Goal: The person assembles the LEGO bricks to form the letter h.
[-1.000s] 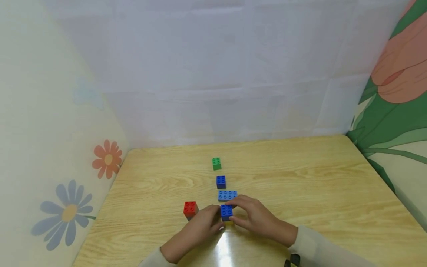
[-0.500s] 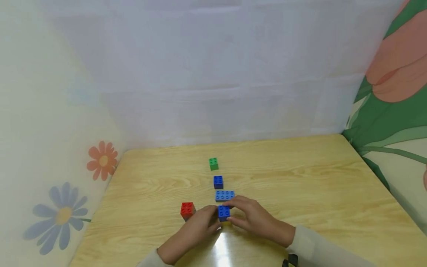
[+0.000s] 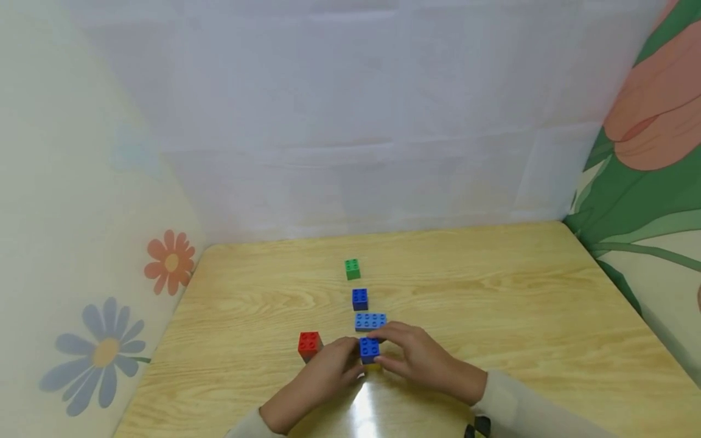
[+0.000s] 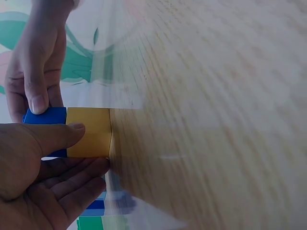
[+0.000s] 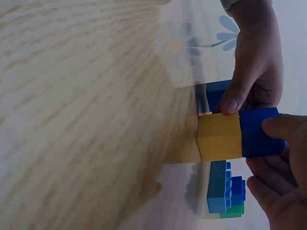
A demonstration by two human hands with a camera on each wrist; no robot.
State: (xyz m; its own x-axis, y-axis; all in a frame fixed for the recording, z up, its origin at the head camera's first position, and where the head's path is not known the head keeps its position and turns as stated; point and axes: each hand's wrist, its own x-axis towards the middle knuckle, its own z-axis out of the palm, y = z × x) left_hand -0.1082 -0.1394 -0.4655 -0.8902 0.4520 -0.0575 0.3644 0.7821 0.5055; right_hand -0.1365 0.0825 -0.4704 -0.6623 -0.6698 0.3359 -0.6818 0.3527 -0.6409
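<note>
A dark blue toy brick (image 3: 369, 348) sits on top of a yellow brick (image 5: 219, 137), which stands on the table. My right hand (image 3: 418, 359) pinches the blue brick between thumb and fingers. On the other side, my left hand (image 3: 331, 368) grips the yellow brick low down, its thumb lying across the yellow face in the left wrist view. In that view the blue brick (image 4: 50, 116) meets the yellow brick (image 4: 88, 132) flush along their edge. From above, the blue brick and the hands hide most of the yellow one.
A red brick (image 3: 310, 342) tops a short stack left of my left hand. Beyond the hands, a light blue long brick (image 3: 370, 321), a dark blue brick (image 3: 359, 298) and a green brick (image 3: 352, 269) lie in a line on the wooden table (image 3: 493, 292). A white sheet hangs behind.
</note>
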